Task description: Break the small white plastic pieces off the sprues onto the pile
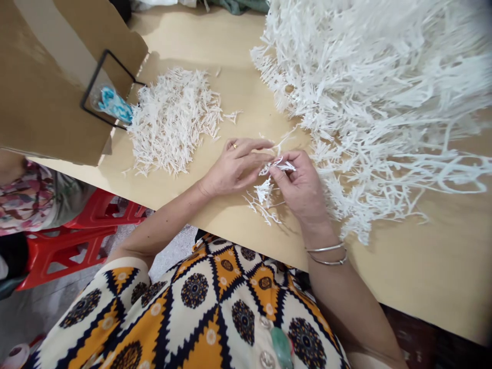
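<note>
In front of me my left hand [239, 165] and my right hand [302, 185] meet over the table. Between their fingertips is a small white branched plastic sprig [285, 165]. My right thumb and fingers pinch it, and my left fingertips grip its left side, partly hiding it. Just below the hands lie a few loose white sprigs [264, 193] with thin twiggy stems. To the left sits a heap of short white sprigs [172, 118]. On the right spreads a much larger pile of long, tangled white branched pieces [369, 97].
A cardboard box [57, 77] stands at the back left of the tan table [434, 271]. Beside it is a black wire frame [93, 82] near a blue-and-white item [115, 105] in clear wrap. Red plastic stools [65, 256] and a seated person's floral clothing [28, 197] are at the left.
</note>
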Tool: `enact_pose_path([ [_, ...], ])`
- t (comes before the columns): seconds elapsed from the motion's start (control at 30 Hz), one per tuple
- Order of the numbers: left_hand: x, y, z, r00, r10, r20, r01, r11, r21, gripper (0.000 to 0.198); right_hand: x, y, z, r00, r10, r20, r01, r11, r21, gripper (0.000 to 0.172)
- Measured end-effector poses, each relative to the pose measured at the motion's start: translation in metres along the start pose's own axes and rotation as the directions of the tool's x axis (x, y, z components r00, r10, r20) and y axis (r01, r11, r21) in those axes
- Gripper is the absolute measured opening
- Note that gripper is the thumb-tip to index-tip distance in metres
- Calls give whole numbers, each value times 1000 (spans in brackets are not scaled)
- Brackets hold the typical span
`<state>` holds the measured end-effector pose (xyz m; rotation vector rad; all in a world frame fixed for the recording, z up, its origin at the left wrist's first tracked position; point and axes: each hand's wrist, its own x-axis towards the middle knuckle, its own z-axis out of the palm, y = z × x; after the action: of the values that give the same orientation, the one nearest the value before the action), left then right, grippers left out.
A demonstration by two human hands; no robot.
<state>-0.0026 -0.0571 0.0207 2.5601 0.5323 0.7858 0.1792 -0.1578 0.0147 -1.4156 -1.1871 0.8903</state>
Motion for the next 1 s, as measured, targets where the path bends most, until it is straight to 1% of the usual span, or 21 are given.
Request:
enact_pose_path([
  [0.07,0,-2,1,999,0,38,1,1000,-26,26,0,1,0,1000,-7,13,7,1000,-1,18],
  [0.17,0,-5,1,998,-39,46,40,999,-21,17,1,2,0,1000,10,12,-10,1000,0,19],
  [0.23,0,-7,1,998,-54,36,55,998,-8,19,0,2,0,1000,21,9,-22,1000,7,20],
  [0.33,-1,-8,1,999,-33,21,33,999,22,20,-1,3,0,999,39,27,-39,999,26,18],
  [0.43,-1,-6,3,999,-50,7,48,989,138,25,-2,4,0,999,28,29,-28,1000,2,12],
  [0.53,-1,-1,8,992,-123,-15,122,950,287,28,-1,3,-1,999,4,45,-2,999,-43,8],
  [0.63,-1,3,14,985,-171,-33,171,907,385,26,0,1,0,997,-24,71,30,996,-84,6],
  [0.8,-2,5,17,981,-183,-61,191,868,459,26,1,0,1,996,-60,72,69,988,-136,9],
  [1.0,-2,6,23,972,-206,-113,235,839,491,26,8,4,3,993,-92,69,96,994,-48,7],
])
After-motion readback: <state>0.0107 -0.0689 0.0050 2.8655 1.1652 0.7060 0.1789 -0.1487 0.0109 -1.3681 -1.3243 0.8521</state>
